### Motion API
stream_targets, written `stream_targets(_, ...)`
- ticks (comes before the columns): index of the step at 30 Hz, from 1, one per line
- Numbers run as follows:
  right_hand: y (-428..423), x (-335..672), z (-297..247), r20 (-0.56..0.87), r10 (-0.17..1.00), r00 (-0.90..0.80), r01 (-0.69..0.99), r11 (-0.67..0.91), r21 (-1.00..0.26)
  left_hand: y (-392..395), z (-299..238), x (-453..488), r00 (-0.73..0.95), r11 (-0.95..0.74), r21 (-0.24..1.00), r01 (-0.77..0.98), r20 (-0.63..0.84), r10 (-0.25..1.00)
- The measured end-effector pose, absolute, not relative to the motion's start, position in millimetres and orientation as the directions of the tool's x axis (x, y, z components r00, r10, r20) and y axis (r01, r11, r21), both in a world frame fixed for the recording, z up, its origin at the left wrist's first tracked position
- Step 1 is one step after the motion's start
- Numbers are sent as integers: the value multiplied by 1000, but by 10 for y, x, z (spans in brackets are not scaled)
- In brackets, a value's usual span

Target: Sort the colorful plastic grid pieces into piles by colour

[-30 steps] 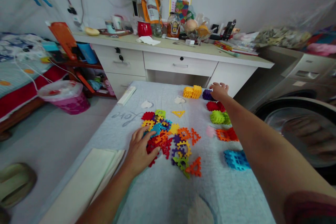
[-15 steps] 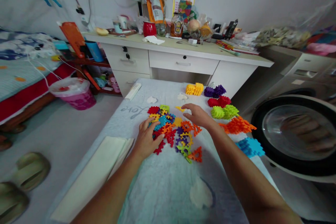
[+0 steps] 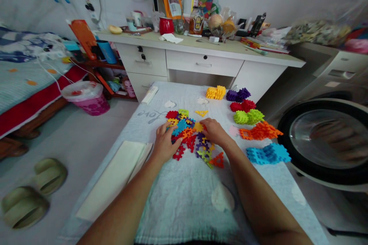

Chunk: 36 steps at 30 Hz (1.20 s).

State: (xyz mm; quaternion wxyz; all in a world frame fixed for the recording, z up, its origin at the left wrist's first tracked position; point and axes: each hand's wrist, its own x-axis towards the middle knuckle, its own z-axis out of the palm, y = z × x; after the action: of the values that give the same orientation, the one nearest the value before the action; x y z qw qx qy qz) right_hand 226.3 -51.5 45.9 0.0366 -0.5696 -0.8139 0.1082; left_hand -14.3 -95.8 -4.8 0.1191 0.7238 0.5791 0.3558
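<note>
Bright plastic is spread in a flat, loose pile (image 3: 181,127) of toothed pieces, placed between the two hands on the cloth-covered table (image 3: 184,199). The left hand (image 3: 165,143) is laid over the left side of the pile, its fingers loosely parted and its thumb held away; no piece is seen to be gripped by it. A yellow square piece (image 3: 198,127) is touched by the bent fingers of the right hand (image 3: 215,133), but whether it is pinched cannot be told, because the fingertips are hidden. Since the pieces are overlapped and their edges are notched, teeth could be caught in one another, and a neighbour could be dragged along with any piece that is pulled sideways. The blue stack (image 3: 268,154) could be knocked if the right forearm (image 3: 248,172) were swung outward, and, being close to the table's right edge, it could be spilled to the floor (image 3: 100,138). The orange stack (image 3: 261,131) is leaned like tipped cards, so it could be made to slide by a tug on the soft, slightly wrinkled cloth. Bumpy, gear-like outlines are shown by the green stack (image 3: 248,116), while straight sides and small holes are seen in the yellow triangle (image 3: 201,113), laid flat beyond the pile
</note>
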Motion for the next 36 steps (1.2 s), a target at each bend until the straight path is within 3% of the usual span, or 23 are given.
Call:
stream_targets(3,-485,2302,434,0,968,-252,955,248,-162,-944,-78,-171,66,-283,557,781,376,924)
stream_targets(5,-494,2311,444,1,960,-278,947,274,-170,-937,-90,-185,65,-275,548,790,371,927)
stream_targets(10,-582,2288,558,-137,885,-446,883,409,-232,-925,-93,-190,49,-270,550,790,382,923)
stream_targets(19,-676,2260,646,-239,875,-421,907,412,-88,-917,-89,-185,54,-282,558,780,390,919)
stream_targets(24,-659,2261,667,-161,892,-423,906,413,-94,-937,-57,-164,84,-308,602,736,371,925)
stream_targets(31,-534,2446,586,46,945,-324,904,324,-278,-965,-26,-133,121,-341,655,674,358,926)
stream_targets(36,-462,2532,475,17,950,-311,913,304,-274,-974,-14,-122,154,-367,653,663,362,920)
